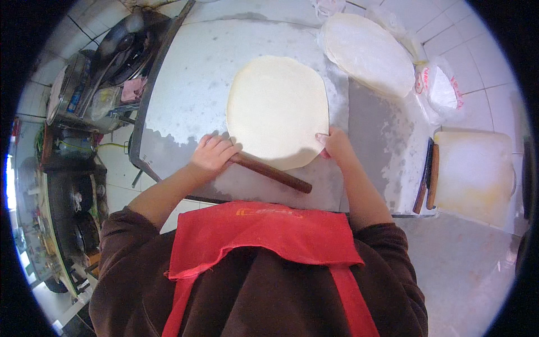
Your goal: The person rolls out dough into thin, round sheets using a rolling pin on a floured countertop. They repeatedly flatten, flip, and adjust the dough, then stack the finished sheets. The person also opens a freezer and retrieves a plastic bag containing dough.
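A thin, roughly round sheet of rolled dough (278, 109) lies flat on the floured worktop (189, 76) before me. My left hand (215, 152) is closed over one end of a dark wooden rolling pin (273, 172). The pin slants down to the right along the dough's near edge, its other end bare. At the dough's lower right edge, my right hand (334, 144) pinches the rim between thumb and fingers. Its other fingers are partly hidden.
At the back right lies a stack of thin round dough sheets (368, 52), with plastic bags (440, 90) beside it. A cutting board (473, 177) and wooden-handled knives (432, 177) are at the right. Woks (126, 50) stand beyond the worktop's left edge.
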The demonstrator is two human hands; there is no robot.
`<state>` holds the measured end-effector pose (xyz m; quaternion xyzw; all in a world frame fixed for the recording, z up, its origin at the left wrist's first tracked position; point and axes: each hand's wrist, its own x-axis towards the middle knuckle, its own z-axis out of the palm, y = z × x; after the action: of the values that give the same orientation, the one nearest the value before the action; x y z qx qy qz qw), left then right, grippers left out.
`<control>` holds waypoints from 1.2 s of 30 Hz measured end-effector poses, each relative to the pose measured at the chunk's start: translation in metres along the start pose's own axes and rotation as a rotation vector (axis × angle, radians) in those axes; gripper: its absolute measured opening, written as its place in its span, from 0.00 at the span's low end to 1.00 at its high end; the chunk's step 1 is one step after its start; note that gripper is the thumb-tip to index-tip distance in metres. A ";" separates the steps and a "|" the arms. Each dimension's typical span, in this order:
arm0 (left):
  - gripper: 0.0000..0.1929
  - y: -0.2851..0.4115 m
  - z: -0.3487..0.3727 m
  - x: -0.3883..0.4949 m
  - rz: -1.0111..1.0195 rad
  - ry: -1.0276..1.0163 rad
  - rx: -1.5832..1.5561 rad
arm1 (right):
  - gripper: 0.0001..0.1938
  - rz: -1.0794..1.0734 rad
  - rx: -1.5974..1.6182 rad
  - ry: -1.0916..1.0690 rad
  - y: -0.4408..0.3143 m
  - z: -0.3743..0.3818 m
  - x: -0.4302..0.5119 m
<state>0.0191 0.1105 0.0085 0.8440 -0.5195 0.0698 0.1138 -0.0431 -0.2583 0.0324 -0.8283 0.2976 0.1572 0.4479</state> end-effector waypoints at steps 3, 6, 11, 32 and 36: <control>0.22 0.012 -0.018 0.001 -0.030 0.023 -0.076 | 0.17 0.041 -0.238 0.090 0.001 -0.016 -0.014; 0.21 0.030 -0.024 0.025 -0.108 0.021 -0.118 | 0.19 -0.225 -0.410 0.485 0.008 -0.012 -0.023; 0.27 0.035 0.017 0.098 -0.263 -0.090 -0.099 | 0.20 -0.602 -0.804 0.560 0.002 0.023 -0.011; 0.37 0.031 0.012 0.080 -0.306 -0.059 -0.226 | 0.26 -0.783 -0.696 0.466 -0.006 0.021 -0.014; 0.35 -0.038 0.027 0.181 -0.366 -0.086 -0.023 | 0.22 -0.725 -0.689 0.608 -0.048 0.020 0.077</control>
<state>0.1340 -0.0359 0.0204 0.9254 -0.3622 0.0059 0.1119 0.0469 -0.2482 0.0126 -0.9831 0.0419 -0.1630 0.0725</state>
